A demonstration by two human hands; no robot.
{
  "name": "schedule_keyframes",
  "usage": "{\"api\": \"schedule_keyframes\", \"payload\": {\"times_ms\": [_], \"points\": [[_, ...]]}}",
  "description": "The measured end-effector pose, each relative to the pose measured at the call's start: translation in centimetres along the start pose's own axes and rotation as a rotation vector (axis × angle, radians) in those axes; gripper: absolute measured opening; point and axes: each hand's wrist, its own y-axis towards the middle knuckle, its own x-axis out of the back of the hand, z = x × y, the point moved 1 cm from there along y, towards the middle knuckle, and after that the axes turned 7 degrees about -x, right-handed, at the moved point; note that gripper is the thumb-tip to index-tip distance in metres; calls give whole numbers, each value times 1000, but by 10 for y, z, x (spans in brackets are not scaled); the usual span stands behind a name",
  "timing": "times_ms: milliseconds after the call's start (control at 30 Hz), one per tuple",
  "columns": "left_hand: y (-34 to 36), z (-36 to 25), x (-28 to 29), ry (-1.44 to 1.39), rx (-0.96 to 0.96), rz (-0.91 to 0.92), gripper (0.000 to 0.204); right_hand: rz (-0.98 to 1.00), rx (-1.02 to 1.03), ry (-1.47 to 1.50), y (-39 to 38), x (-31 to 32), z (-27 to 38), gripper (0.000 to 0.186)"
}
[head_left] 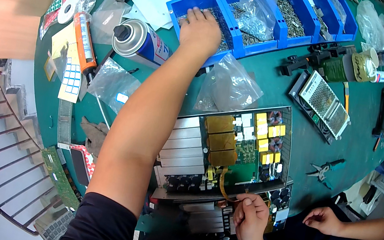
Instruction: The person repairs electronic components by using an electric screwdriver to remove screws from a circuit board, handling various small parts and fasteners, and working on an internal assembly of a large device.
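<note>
My left hand (200, 30) reaches into the leftmost compartment of a blue parts bin (238, 45), over small dark parts. Its fingers are slightly apart; their tips are partly hidden. Near the lower middle, my right hand (252, 217) pinches the end of a thin amber strip (224, 185). That strip runs up onto an open metal-cased power unit (289, 157), which shows silver heat-sink bars (182, 144), amber-wrapped blocks (220, 140) and yellow components (262, 132). Below it, a second unit (203, 217) is partly covered by my right hand.
Another person's hand (326, 221) rests at the right. A spray can (139, 41) stands beside my left forearm. Around lie plastic bags (229, 85), a perforated metal box (326, 103), pliers (325, 171), an orange tube (83, 44) and a green circuit board (60, 178). A stair railing is at left.
</note>
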Motion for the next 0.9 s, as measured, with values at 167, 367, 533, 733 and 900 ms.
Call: {"api": "schedule_keyframes", "payload": {"times_ms": [167,367,533,733,900], "points": [[-16,-34,49,29,-182,493,40,-36,4,47,11,3,5,19],[-24,-24,38,-32,-182,321,45,-18,-15,59,15,-2,12,18],[-4,-16,4,61,-106,2,55,-15,-9,8,14,-8,17,20],[4,-30,49,-64,-116,544,56,-13,1,76,15,-5,15,19],[3,-20,9,-15,22,142,59,2,-11,62,14,-6,15,19]]}}
